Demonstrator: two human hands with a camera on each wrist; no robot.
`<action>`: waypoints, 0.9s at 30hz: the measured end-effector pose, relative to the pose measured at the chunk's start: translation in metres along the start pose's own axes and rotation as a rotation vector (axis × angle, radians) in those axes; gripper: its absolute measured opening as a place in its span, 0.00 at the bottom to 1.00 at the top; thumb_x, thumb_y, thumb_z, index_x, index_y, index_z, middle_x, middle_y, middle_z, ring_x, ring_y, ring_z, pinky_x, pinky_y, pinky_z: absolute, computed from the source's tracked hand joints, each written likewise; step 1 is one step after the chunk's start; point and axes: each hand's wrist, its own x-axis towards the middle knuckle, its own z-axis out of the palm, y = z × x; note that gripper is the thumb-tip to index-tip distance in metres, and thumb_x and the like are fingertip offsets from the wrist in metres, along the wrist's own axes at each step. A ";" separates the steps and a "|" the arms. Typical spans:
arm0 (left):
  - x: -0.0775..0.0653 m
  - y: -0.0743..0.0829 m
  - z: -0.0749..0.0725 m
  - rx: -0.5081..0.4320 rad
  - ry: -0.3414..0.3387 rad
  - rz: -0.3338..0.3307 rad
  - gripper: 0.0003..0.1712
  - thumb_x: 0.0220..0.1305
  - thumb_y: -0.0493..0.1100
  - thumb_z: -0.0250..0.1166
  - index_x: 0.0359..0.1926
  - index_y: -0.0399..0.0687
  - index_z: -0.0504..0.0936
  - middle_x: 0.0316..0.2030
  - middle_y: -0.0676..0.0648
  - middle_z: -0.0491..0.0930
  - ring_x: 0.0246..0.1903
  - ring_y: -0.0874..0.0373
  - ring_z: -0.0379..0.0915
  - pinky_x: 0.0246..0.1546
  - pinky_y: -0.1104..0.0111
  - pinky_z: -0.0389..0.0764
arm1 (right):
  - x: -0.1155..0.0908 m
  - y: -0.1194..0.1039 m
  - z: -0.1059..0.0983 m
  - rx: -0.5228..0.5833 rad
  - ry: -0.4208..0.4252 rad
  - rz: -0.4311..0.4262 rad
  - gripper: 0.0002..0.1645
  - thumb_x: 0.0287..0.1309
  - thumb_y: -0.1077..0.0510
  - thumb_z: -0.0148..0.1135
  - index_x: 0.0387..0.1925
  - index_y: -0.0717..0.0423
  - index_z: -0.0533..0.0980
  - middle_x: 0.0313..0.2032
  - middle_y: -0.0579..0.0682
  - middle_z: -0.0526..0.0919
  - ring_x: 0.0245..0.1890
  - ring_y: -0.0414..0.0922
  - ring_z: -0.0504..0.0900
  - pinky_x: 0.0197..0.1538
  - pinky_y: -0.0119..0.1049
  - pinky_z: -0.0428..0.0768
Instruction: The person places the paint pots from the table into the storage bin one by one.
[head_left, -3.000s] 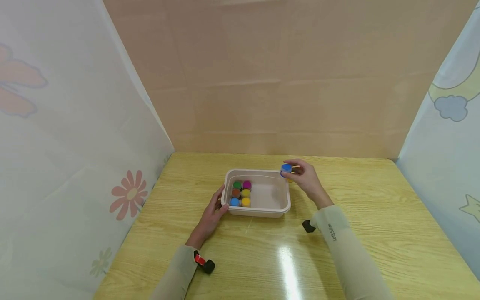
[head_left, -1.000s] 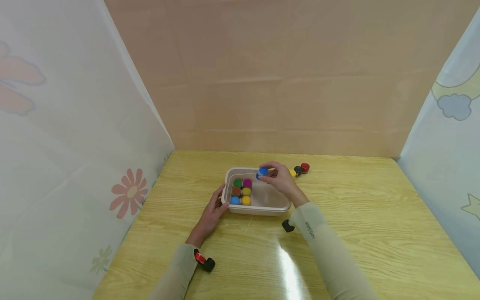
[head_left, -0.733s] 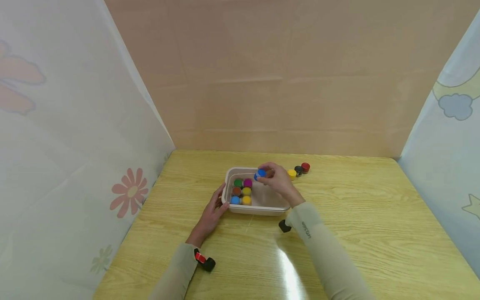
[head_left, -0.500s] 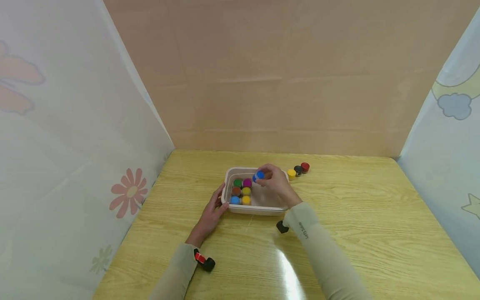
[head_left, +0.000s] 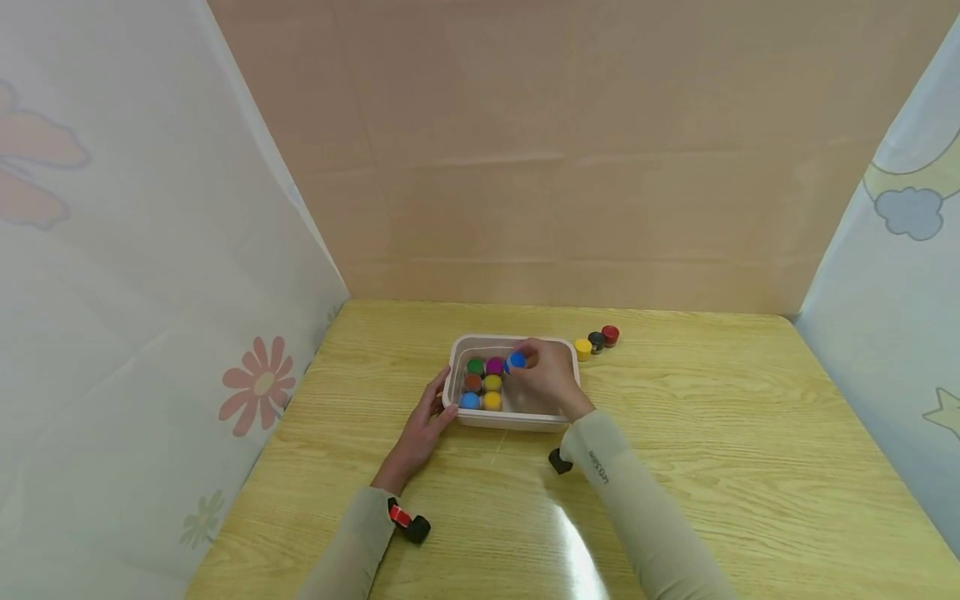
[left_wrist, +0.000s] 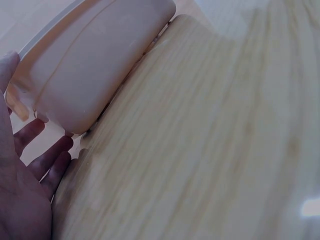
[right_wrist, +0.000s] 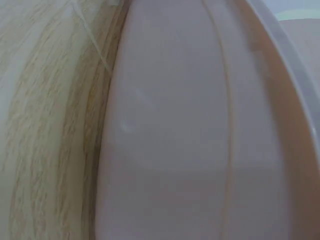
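Observation:
A pale rectangular plastic tub (head_left: 538, 422) stands on the table. My left hand (head_left: 422, 432) holds its near left corner; in the left wrist view the thumb (left_wrist: 7, 70) is at the rim and the fingers are against the outer wall. Inside, to the left, several small paint pots stand in two columns: green (head_left: 476, 366), purple (head_left: 495, 366), brown (head_left: 472, 383), two yellow ones (head_left: 492, 383) and light blue (head_left: 470, 401). My right hand (head_left: 549, 375) pinches a blue paint pot (head_left: 515, 361) inside the tub, right of the purple one. The right wrist view shows only the tub's outside wall (right_wrist: 170, 125).
Right of the tub, a yellow pot (head_left: 582, 349), a black pot (head_left: 596, 341) and a red pot (head_left: 611, 335) stand in a slanting row on the wooden table (head_left: 712, 417). A brown paper backdrop (head_left: 555, 208) rises behind, with patterned sheets at both sides.
My right hand has carried the blue pot leftward from above the tub's far right corner and lowered it inside beside the purple pot. My left hand has stayed on the tub.

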 end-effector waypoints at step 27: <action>0.010 -0.037 0.003 0.021 0.054 0.036 0.39 0.79 0.47 0.57 0.82 0.71 0.51 0.79 0.47 0.59 0.73 0.45 0.64 0.72 0.46 0.64 | 0.002 -0.001 0.008 -0.160 -0.048 0.073 0.12 0.63 0.56 0.73 0.48 0.50 0.83 0.47 0.49 0.87 0.48 0.48 0.81 0.57 0.46 0.81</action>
